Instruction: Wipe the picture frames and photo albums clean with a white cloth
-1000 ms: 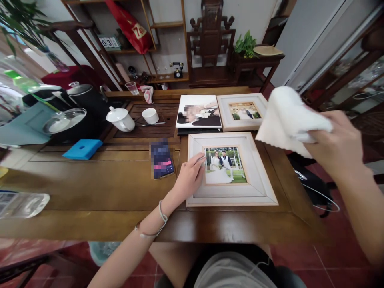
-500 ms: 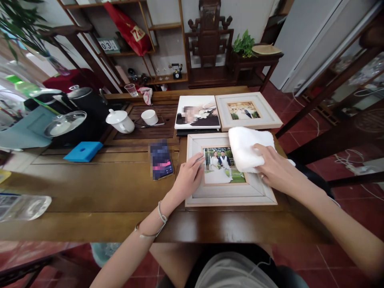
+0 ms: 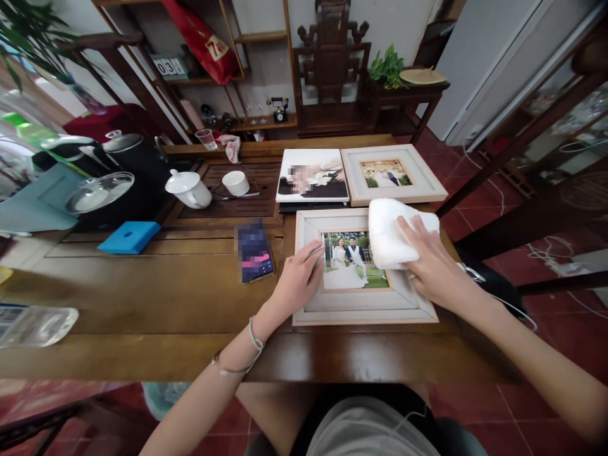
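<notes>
A pale wooden picture frame point(image 3: 351, 308) with a wedding photo lies flat at the table's front edge. Across its left border rests my left hand point(image 3: 300, 278), fingers stretched out, their tips at the photo's left edge. My right hand point(image 3: 430, 256) holds a folded white towel point(image 3: 392, 231) against the frame's upper right corner, covering that corner and part of the photo. Behind it lie a white photo panel point(image 3: 312, 174) on a dark flat item and a second pale frame point(image 3: 422, 183). A phone point(image 3: 256, 253) lies left of my left hand.
On the wooden table point(image 3: 180, 297) stand a lidded white cup point(image 3: 189, 190), a small white cup point(image 3: 236, 183), a glass-lidded pot point(image 3: 102, 193) and a kettle point(image 3: 126, 152). A blue block point(image 3: 129, 237) and a clear plastic pack point(image 3: 38, 326) lie at the left.
My right hand and the towel have shifted slightly up and right along the frame's corner, with the fingers more spread. My left hand stays in place. The view has tilted a little.
</notes>
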The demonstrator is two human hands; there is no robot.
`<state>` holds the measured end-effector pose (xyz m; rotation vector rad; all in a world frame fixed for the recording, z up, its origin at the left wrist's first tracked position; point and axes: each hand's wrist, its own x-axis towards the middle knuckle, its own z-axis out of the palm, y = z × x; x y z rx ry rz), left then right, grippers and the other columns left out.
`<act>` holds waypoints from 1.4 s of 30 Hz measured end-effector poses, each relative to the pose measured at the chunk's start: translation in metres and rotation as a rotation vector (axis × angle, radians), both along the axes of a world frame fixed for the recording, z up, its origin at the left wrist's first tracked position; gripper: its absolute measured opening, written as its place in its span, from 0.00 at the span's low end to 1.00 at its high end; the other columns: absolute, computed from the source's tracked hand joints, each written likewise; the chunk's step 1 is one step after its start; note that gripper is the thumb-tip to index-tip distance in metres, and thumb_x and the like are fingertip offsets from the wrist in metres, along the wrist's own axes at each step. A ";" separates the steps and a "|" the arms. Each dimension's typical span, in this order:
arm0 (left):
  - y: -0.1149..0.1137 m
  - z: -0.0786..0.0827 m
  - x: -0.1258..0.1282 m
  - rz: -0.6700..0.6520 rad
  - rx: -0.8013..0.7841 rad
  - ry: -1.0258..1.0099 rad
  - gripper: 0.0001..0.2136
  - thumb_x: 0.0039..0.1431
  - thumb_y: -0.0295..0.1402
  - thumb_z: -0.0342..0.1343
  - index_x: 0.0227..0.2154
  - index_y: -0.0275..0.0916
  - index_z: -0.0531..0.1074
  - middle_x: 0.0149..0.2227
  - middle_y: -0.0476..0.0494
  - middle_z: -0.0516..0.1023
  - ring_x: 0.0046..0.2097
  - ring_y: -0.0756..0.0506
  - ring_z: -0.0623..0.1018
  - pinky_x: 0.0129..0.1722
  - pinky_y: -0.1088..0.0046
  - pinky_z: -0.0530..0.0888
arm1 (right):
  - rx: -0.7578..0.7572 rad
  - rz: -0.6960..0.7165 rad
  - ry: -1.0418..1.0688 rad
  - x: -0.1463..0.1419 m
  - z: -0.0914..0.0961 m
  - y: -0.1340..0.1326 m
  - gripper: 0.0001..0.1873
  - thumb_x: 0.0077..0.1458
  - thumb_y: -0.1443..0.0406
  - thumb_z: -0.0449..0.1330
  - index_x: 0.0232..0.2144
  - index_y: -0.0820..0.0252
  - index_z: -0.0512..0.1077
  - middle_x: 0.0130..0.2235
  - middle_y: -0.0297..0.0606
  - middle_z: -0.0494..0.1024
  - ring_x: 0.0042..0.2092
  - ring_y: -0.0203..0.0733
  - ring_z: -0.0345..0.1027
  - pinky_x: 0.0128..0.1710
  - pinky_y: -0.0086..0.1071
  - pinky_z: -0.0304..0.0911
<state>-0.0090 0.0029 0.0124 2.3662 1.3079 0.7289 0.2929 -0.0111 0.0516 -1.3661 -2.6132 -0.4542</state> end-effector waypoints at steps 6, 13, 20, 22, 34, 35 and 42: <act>0.001 -0.003 -0.001 -0.016 0.000 -0.018 0.16 0.68 0.28 0.44 0.56 0.38 0.66 0.62 0.34 0.67 0.65 0.39 0.66 0.61 0.53 0.67 | 0.074 -0.140 0.323 -0.002 -0.017 0.021 0.10 0.53 0.69 0.59 0.36 0.59 0.79 0.58 0.46 0.73 0.60 0.59 0.64 0.53 0.51 0.68; 0.004 -0.009 -0.005 -0.053 0.013 -0.074 0.20 0.67 0.22 0.40 0.58 0.39 0.65 0.63 0.35 0.66 0.65 0.40 0.65 0.62 0.52 0.66 | -0.149 0.130 0.085 -0.003 -0.001 0.021 0.16 0.44 0.76 0.56 0.32 0.63 0.81 0.60 0.48 0.70 0.64 0.66 0.56 0.60 0.65 0.54; 0.005 -0.010 -0.008 -0.058 -0.011 -0.083 0.25 0.62 0.18 0.40 0.60 0.38 0.63 0.63 0.35 0.65 0.66 0.41 0.64 0.64 0.52 0.64 | -0.292 0.303 0.144 -0.017 0.009 -0.060 0.14 0.41 0.76 0.57 0.28 0.57 0.79 0.59 0.39 0.71 0.62 0.57 0.61 0.62 0.59 0.54; 0.006 -0.010 -0.009 -0.077 -0.012 -0.085 0.26 0.61 0.17 0.40 0.60 0.38 0.63 0.64 0.35 0.65 0.66 0.40 0.63 0.64 0.52 0.64 | -0.244 0.282 0.182 -0.015 0.004 -0.059 0.13 0.42 0.76 0.57 0.25 0.57 0.78 0.60 0.40 0.70 0.63 0.56 0.59 0.63 0.58 0.52; 0.006 -0.012 -0.009 -0.053 -0.016 -0.083 0.27 0.58 0.16 0.41 0.59 0.38 0.65 0.63 0.35 0.66 0.66 0.41 0.65 0.64 0.50 0.63 | -0.107 0.007 0.185 -0.004 -0.006 0.065 0.25 0.48 0.76 0.55 0.50 0.63 0.74 0.63 0.51 0.65 0.67 0.63 0.48 0.60 0.65 0.52; 0.007 -0.012 -0.009 -0.049 -0.012 -0.096 0.28 0.58 0.15 0.41 0.59 0.38 0.65 0.63 0.36 0.67 0.66 0.41 0.65 0.65 0.50 0.63 | -0.129 0.019 0.158 -0.008 -0.004 0.061 0.25 0.48 0.76 0.55 0.49 0.63 0.75 0.62 0.51 0.67 0.67 0.63 0.49 0.61 0.65 0.51; 0.006 -0.008 -0.007 -0.047 0.008 -0.143 0.29 0.54 0.13 0.40 0.58 0.35 0.67 0.61 0.35 0.69 0.64 0.42 0.67 0.65 0.53 0.63 | -0.406 0.175 0.045 -0.025 0.023 -0.055 0.20 0.43 0.75 0.57 0.39 0.58 0.79 0.61 0.48 0.69 0.65 0.62 0.55 0.61 0.64 0.52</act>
